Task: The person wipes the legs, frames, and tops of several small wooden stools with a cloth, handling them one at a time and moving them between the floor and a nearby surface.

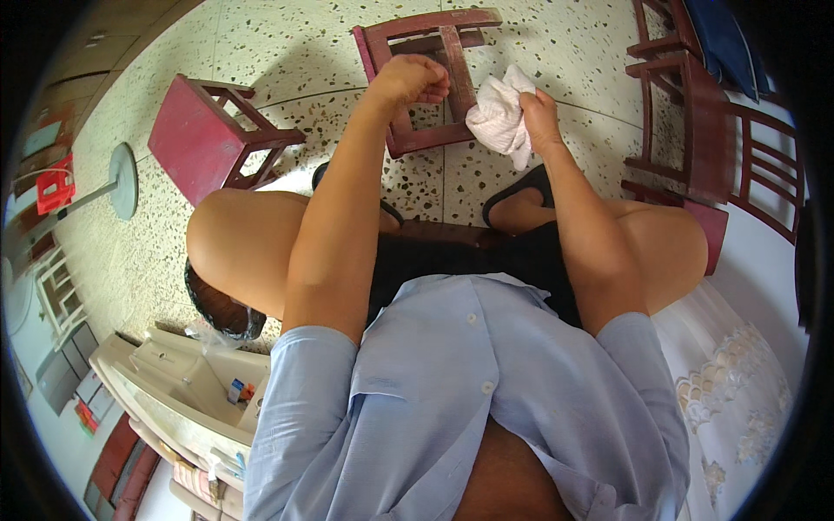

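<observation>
My right hand (540, 122) grips a crumpled white cloth (502, 113), which bunches out to the left of my fingers and hangs down at one end. The cloth is beside the right edge of a dark red wooden stool (434, 139) in front of me, its open frame of legs and rungs showing. My left hand (413, 80) is over the stool's frame with its fingers curled in. What those fingers hold, if anything, is hidden, and I cannot tell whether they touch the wood.
Another red stool (195, 139) lies tipped at the left. Dark red chairs (695, 130) line the right side, one bearing a blue cloth (725, 43). A bin with a black liner (221, 304) stands by my left knee, near a cream drawer unit (178, 365). The floor (304, 56) is speckled.
</observation>
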Motion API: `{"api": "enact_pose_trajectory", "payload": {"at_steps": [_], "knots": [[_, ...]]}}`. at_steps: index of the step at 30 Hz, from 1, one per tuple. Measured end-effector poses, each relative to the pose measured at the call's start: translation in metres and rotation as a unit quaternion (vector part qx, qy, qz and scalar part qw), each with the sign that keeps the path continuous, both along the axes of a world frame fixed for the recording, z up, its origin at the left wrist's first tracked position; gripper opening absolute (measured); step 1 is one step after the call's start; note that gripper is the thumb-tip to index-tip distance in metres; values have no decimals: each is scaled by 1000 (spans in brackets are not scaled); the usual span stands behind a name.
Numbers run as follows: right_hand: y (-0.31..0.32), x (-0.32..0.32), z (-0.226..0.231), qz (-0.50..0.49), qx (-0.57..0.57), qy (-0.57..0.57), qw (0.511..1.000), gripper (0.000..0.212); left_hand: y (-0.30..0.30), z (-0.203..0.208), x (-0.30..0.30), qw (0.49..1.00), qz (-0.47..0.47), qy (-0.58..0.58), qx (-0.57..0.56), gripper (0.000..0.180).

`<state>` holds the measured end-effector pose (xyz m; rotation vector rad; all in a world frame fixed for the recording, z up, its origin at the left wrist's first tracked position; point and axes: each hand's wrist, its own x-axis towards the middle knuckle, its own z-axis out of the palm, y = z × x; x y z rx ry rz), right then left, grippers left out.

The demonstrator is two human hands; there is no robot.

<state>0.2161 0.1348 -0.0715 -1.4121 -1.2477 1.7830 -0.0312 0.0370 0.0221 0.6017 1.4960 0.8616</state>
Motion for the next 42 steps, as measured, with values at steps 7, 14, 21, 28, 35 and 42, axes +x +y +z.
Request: {"api": "enact_pose_trajectory", "payload": {"at_steps": [7, 14, 21, 28, 35, 42], "knots": [[5, -2, -1, 11, 4, -7, 1000, 15, -92, 156, -27, 945, 196, -30, 258, 21], [13, -4, -15, 31, -37, -18, 999, 20, -282, 226, -92, 849, 449, 221, 171, 28], [3, -12, 2, 50, -64, -11, 997, 16, -520, 51, -163, 707, 335, 558, -276, 39], [21, -4, -3, 72, -43, -44, 996, 12, -570, -35, -163, 786, 359, 397, -309, 29], [23, 9, 22, 4, -28, -51, 998, 10, -512, -24, -172, 778, 153, 446, -416, 38], [3, -15, 3, 19, -66, -21, 997, 13, -562, -10, -171, 768, 259, 572, -123, 41]]}}
